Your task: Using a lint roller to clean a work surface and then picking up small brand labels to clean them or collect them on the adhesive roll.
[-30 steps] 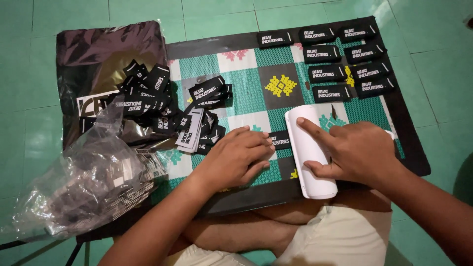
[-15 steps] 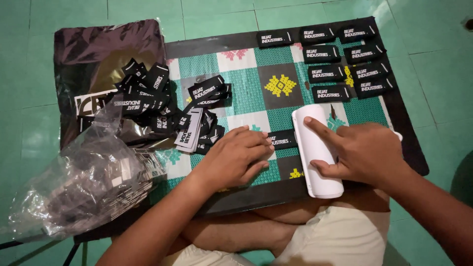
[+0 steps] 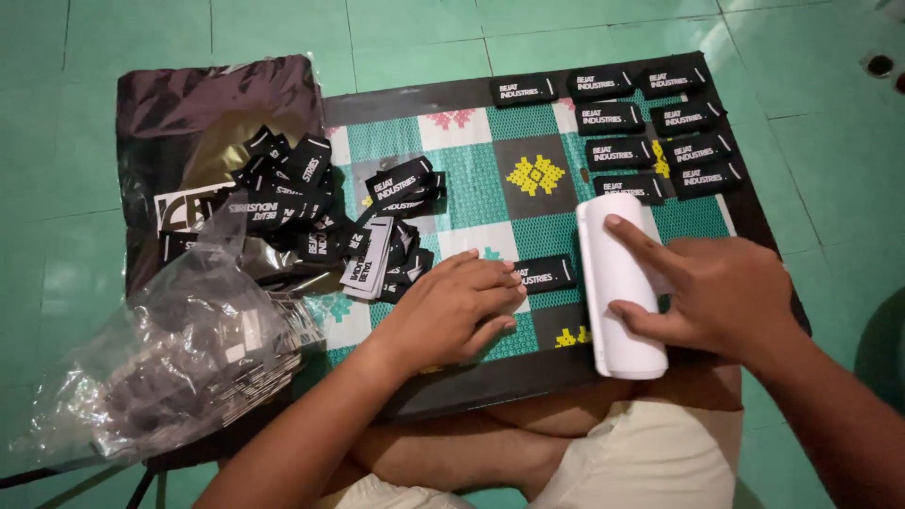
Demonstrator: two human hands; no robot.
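Note:
My right hand (image 3: pixel 715 292) grips a white cylinder-shaped roller (image 3: pixel 617 283) that lies on a patterned green board (image 3: pixel 471 174) across my lap, index finger stretched along its top. My left hand (image 3: pixel 451 306) presses flat on the board, fingertips holding the end of one black woven label (image 3: pixel 547 273) that lies just left of the roller. A loose heap of the same black labels (image 3: pixel 330 212) sits left of my left hand. Several labels (image 3: pixel 650 127) lie in neat rows at the board's far right.
A crumpled clear plastic bag (image 3: pixel 179 358) with more labels lies at the lower left. A dark glossy bag (image 3: pixel 203 123) lies under the heap at the upper left. Green floor tiles (image 3: pixel 830 141) surround the board. My crossed legs (image 3: pixel 528 452) are under its near edge.
The white roller and my right hand have shifted to the right, off the single label, which now lies uncovered. My left hand has stayed in place.

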